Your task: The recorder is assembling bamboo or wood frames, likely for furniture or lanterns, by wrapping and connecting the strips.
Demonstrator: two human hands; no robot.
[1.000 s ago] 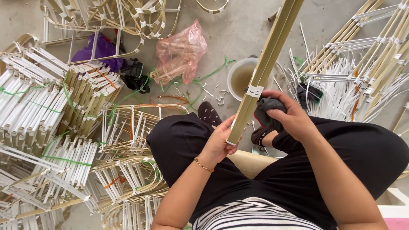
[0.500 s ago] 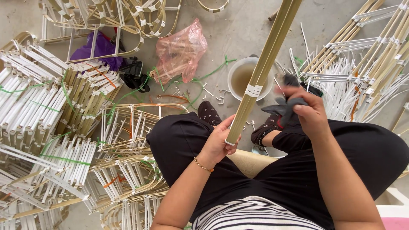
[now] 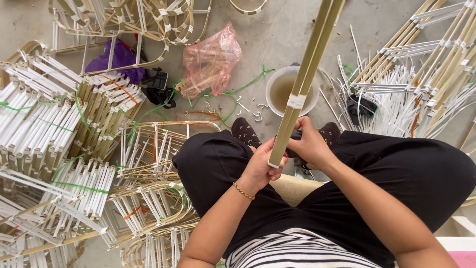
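A long bundle of pale bamboo strips (image 3: 303, 79), bound with a white tape band, rises from my lap to the top edge of the view. My left hand (image 3: 259, 169), with a thin bracelet on its wrist, grips the bundle's lower end. My right hand (image 3: 313, 145) presses against the bundle from the right, just above the left hand. It is closed on a small dark tool (image 3: 296, 134) that is mostly hidden by the fingers. Both hands sit over my knees in black trousers.
A white bowl (image 3: 270, 92) of beige liquid stands on the floor behind the bundle. Heaps of white-taped bamboo frames (image 3: 54, 129) fill the left, and more frames (image 3: 426, 64) lie at the right. A pink plastic bag (image 3: 210, 59), a purple bag (image 3: 105, 62) and green strings lie beyond.
My right hand has moved left with the dark tool, from beside my right knee to the bundle. My left hand has kept its grip on the bundle's lower end.
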